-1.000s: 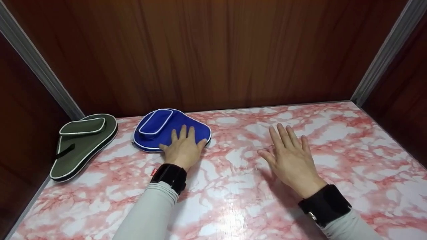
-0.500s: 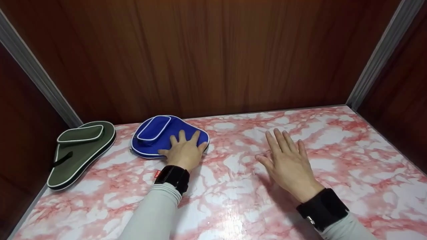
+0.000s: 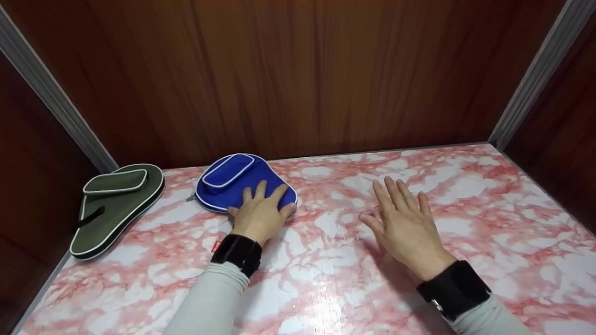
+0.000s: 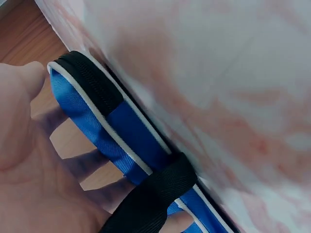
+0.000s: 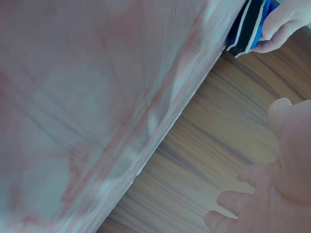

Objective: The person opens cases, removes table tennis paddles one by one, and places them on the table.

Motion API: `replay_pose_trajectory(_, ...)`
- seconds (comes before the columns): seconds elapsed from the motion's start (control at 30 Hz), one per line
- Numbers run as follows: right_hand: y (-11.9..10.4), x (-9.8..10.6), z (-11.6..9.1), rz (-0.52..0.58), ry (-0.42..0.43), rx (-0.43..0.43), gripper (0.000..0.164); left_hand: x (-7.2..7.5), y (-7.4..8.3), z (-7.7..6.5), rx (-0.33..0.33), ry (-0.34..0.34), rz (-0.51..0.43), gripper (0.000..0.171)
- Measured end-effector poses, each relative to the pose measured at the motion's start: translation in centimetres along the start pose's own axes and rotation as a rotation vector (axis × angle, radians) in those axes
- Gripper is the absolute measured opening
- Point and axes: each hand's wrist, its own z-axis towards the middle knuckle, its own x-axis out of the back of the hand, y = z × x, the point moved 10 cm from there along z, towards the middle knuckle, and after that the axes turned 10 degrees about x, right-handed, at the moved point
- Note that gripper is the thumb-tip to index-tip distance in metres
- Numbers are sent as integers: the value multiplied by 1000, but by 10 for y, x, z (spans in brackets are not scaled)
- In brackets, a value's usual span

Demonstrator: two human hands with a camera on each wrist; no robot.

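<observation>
A blue, paddle-shaped zip case (image 3: 266, 174) with white piping and a raised pocket lies flat near the back wall, its narrow end angled to the front right. My left hand (image 3: 258, 211) rests on that narrow end, fingers spread across the top. In the left wrist view the case's side (image 4: 138, 128) shows a black zip and a black strap (image 4: 155, 194); the thumb is beside its end. My right hand (image 3: 407, 228) is held apart over the marbled table with fingers extended and touches nothing. The right wrist view shows its palm (image 5: 291, 170).
An olive-green case (image 3: 114, 204) of the same shape, with a black strap, lies at the left by the side wall. Dark wooden panels (image 3: 307, 74) stand behind and at both sides of the pink-and-white table (image 3: 326, 274).
The blue case has turned clockwise and shifted slightly right under my left hand. My right hand and the olive-green case stay about where they were; the head view bobs a little.
</observation>
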Motion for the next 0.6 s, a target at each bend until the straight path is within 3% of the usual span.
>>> replay_pose_trajectory(0.3,0,-3,-1,-9,-11,4,81,-5,6,-17,-52,48,-17,64)
replay_pose_trajectory(0.6,1,-5,-1,-10,-28,0,84,-3,18,-41,-175,91,-8,61)
